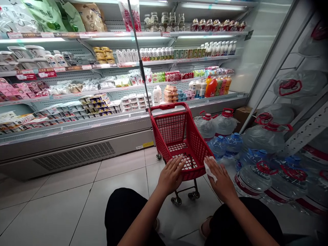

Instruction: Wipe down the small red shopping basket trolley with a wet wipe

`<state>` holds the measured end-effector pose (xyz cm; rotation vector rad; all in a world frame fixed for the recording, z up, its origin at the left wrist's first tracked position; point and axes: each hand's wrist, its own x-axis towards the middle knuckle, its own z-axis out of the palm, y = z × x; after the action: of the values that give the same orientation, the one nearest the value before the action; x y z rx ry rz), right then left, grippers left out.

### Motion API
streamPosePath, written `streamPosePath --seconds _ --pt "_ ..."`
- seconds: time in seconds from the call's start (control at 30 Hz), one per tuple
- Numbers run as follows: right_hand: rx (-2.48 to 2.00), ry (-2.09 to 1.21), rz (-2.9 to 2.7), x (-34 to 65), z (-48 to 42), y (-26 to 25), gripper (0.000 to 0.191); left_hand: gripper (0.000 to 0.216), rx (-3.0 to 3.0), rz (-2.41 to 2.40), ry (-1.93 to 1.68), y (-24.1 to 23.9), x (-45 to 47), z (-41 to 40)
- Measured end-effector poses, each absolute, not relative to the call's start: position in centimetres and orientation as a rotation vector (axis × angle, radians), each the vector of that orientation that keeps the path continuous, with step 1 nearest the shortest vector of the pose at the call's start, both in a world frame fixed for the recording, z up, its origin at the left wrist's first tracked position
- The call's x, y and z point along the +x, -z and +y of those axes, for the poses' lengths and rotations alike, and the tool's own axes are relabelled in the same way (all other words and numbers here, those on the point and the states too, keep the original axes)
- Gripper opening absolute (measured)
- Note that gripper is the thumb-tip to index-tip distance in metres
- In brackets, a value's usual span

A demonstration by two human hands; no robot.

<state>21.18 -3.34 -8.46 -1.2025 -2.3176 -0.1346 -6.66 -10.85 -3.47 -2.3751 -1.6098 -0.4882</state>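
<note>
A small red shopping cart (176, 136) stands on the tiled floor just ahead of me, its basket bare. My left hand (171, 175) rests on the cart's near rim with fingers stretched out and spread. My right hand (219, 178) lies against the cart's right near corner, pressing a white cloth (210, 171) under its fingers. My knees in black trousers fill the bottom of the view.
A long chilled display case (77, 136) with shelves of dairy, drinks and packets runs along the left and back. Several large water jugs (256, 171) with red caps crowd the floor at the right, beside a white rack (302, 133). A thin pole (139, 61) rises from the cart.
</note>
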Motion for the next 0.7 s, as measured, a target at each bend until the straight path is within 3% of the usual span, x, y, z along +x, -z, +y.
streamPosePath --seconds 0.43,0.7 --pt "-1.047 0.043 -2.3 14.0 -9.0 7.6 0.077 0.096 -2.273 -1.719 0.584 4.0 -2.1 -10.2" --pt "-1.143 0.063 -2.3 20.4 -8.0 8.6 0.07 0.099 -2.299 -1.685 0.517 2.3 -4.9 -9.0"
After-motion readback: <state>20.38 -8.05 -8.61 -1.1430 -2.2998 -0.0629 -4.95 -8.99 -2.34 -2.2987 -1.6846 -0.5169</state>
